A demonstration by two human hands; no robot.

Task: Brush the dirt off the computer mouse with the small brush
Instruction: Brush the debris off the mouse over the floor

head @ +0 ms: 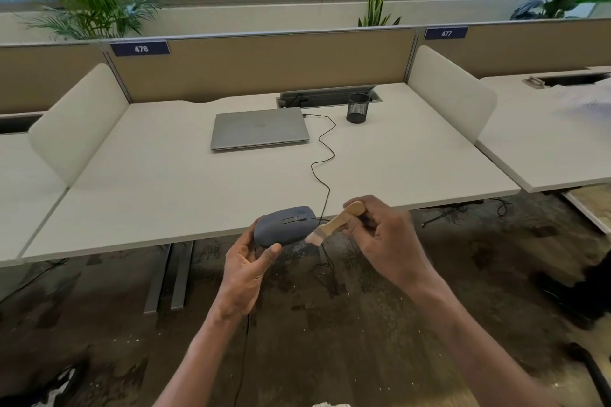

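Observation:
A dark grey computer mouse [285,225] is held in the air just in front of the desk's near edge, with my left hand [246,269] gripping it from below, thumb on its near side. My right hand [385,236] holds a small brush with a pale wooden handle [344,216]. Its light bristles [314,238] touch the right side of the mouse. A thin black cable [322,158] runs from the mouse across the desk toward the laptop.
On the white desk [165,195] lie a shut silver laptop [259,128] and a black mesh pen cup [357,108] by an open cable tray. White side dividers and a tan back panel bound the desk. Below is dark stained floor with loose cables.

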